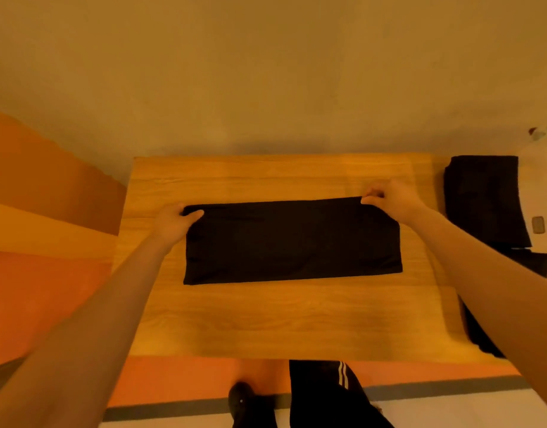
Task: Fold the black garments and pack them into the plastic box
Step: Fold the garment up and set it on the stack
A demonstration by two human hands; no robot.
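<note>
A black garment (292,240) lies folded into a long flat rectangle in the middle of the wooden table (284,319). My left hand (173,222) grips its far left corner, thumb on top of the cloth. At the far right corner my right hand (392,199) pinches the fabric edge between thumb and fingers. A stack of folded black garments (485,199) sits off the table's right edge, against a whitish plastic box (540,186). More black cloth (479,332) hangs at the right front, partly hidden by my right forearm.
A plain wall rises just behind the table's far edge. Orange floor and striped steps lie to the left. Below the near edge I see a leg in dark trousers with white stripes (327,390) and a dark shoe (241,396).
</note>
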